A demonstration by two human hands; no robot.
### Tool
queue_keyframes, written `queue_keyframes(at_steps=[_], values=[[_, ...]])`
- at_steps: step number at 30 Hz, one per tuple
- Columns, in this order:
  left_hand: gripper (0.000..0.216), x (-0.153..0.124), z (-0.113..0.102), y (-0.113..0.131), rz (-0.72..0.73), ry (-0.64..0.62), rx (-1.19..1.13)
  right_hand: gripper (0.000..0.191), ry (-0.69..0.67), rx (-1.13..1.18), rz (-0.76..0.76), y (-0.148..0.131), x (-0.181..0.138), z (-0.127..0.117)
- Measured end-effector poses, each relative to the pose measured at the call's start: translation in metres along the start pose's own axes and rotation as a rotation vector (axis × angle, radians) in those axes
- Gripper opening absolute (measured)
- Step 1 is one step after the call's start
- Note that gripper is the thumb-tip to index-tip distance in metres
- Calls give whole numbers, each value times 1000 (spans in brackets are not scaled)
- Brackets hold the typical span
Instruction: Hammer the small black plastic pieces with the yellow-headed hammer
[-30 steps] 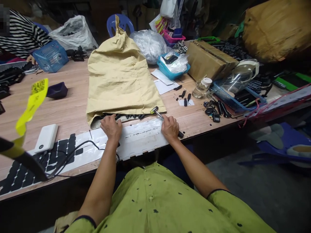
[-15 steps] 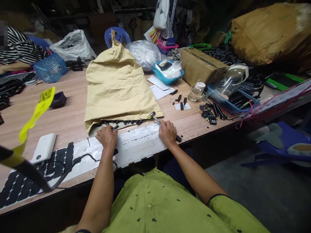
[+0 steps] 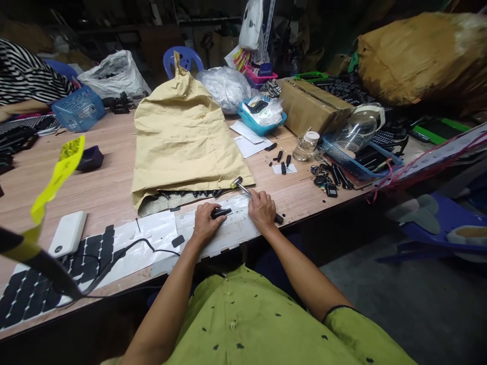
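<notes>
My left hand [image 3: 205, 222] is closed on a small black plastic part [image 3: 221, 213], held low over a white board [image 3: 236, 215] at the table's front edge. My right hand [image 3: 262, 210] grips a small hammer [image 3: 243, 189] on the right of the board. The hammer's yellow-ended head points away from me, and its dark grip sticks out behind the hand. Just beyond the hands lies a beige cloth sack [image 3: 186, 137], its mouth towards me, with black parts showing inside.
Left of the hands are a white sheet with black stickers [image 3: 99, 243], a white power bank [image 3: 70, 233] and a dark lamp arm [image 3: 41, 266] with a yellow tag. To the right are small black parts [image 3: 283, 168], a jar [image 3: 305, 147] and a blue basket [image 3: 361, 162]. A co-worker's striped sleeve [image 3: 34, 76] is far left.
My left hand has come away from the sack's mouth and moved right over the white board with the black part. My right hand and the hammer have stayed nearly in place.
</notes>
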State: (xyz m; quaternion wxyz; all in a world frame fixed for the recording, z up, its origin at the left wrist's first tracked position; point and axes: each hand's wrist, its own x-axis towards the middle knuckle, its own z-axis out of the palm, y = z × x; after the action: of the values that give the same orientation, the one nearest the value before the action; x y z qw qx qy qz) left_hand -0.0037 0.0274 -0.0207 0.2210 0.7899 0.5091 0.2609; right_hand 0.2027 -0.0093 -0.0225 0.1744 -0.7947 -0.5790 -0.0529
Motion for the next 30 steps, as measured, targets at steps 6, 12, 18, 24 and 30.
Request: queue_keyframes(at_steps=[6,12,18,24,30], values=[[9,2,-1,-2,-19,-15,-41,39,13,214,7,4,-7,-14],[11,4,7,4,-64,-4,-50,39,-10,590,-106,5,-52,-33],[12,4,10,5,-79,5,-38,41,-48,625,-140,1,-78,-39],[11,4,13,3,-70,27,-37,42,-93,450,-139,-3,-79,-40],[6,5,13,2,-62,-9,-23,42,-92,460,-208,-11,-80,-38]])
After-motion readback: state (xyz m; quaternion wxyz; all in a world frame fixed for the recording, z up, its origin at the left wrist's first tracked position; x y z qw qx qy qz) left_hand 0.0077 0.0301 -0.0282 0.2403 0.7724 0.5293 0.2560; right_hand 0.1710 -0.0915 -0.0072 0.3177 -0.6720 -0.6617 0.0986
